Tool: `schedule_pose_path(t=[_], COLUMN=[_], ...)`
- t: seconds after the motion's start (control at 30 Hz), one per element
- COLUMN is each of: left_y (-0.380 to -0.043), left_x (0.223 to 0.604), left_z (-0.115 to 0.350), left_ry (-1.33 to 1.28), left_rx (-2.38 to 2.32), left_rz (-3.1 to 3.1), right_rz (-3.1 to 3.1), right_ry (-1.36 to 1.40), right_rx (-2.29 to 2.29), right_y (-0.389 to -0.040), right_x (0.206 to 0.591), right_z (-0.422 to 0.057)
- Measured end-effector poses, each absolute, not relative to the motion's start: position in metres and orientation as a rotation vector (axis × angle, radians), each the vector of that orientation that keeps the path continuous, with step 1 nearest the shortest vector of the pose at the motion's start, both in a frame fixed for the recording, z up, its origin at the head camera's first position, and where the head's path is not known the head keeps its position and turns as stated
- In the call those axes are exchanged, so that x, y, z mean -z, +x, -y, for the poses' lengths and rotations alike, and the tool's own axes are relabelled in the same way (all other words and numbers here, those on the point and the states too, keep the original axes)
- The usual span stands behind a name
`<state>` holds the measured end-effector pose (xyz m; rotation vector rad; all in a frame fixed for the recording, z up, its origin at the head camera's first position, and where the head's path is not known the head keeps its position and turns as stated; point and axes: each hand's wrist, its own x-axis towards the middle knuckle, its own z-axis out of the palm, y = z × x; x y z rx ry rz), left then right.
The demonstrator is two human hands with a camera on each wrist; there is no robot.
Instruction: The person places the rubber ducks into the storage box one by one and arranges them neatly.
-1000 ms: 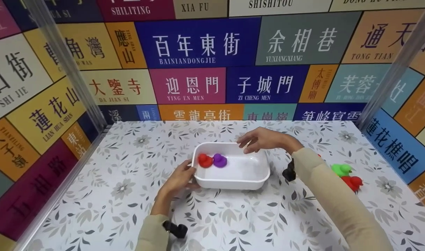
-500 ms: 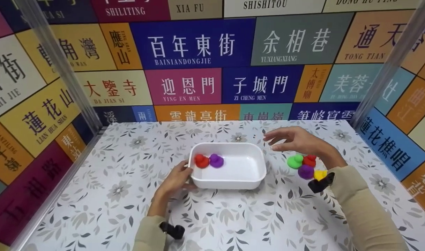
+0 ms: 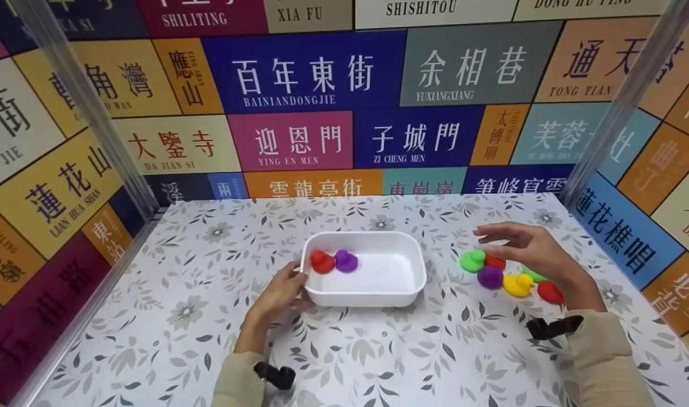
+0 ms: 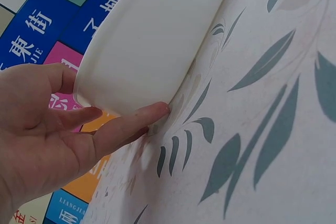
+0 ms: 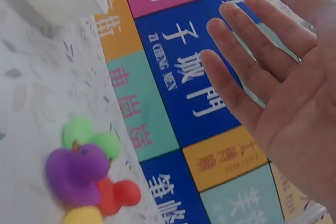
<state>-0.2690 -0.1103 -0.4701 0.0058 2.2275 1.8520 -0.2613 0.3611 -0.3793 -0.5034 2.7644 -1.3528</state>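
Note:
A white rectangular tub [image 3: 367, 299] stands on the table with a red rubber duck [image 3: 322, 262] and a purple rubber duck [image 3: 346, 261] inside at its left end. My left hand [image 3: 276, 291] holds that end; in the left wrist view, fingers [image 4: 131, 124] lie against the outer wall and another digit meets the rim. My right hand [image 3: 534, 251] hovers, holding nothing, over a cluster of rubber ducks. Among them are a green duck [image 3: 472, 260], a purple duck [image 3: 490, 277], a yellow duck [image 3: 517, 285] and red ducks [image 3: 550, 291]. The hand partly covers another green duck [image 3: 532, 275].
The table has a white cloth [image 3: 197, 339] with a leaf and flower print. Panels of coloured street-name signs [image 3: 305, 73] close in the back and both sides. Clear posts [image 3: 633, 107] stand at the back corners.
My right hand has moved from over the tub to the right, above the duck cluster, uncovering more ducks. My left hand has stayed at the tub's left end. The head view has shifted slightly.

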Motion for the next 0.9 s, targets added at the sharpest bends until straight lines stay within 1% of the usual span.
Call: schedule_pose_path(t=[0.23,0.4,0.9], left_y=[-0.27,-0.27,-0.269], left_x=[0.47,0.47,0.472], left_z=[0.11,0.11,0.11], left_ry=[0.004,0.003,-0.003], left_rx=[-1.844,-1.857,-1.877], left_rz=[-2.206,-2.17,-2.168], right_rz=[-2.744,-2.747,-2.776], right_ry=[-0.414,-0.368,-0.16], right_rx=[1.471,1.495,1.304], right_y=[-0.255,-0.256,-0.267], right_x=[0.406,0.419,0.444], right_z=[-0.387,-0.399,-0.408])
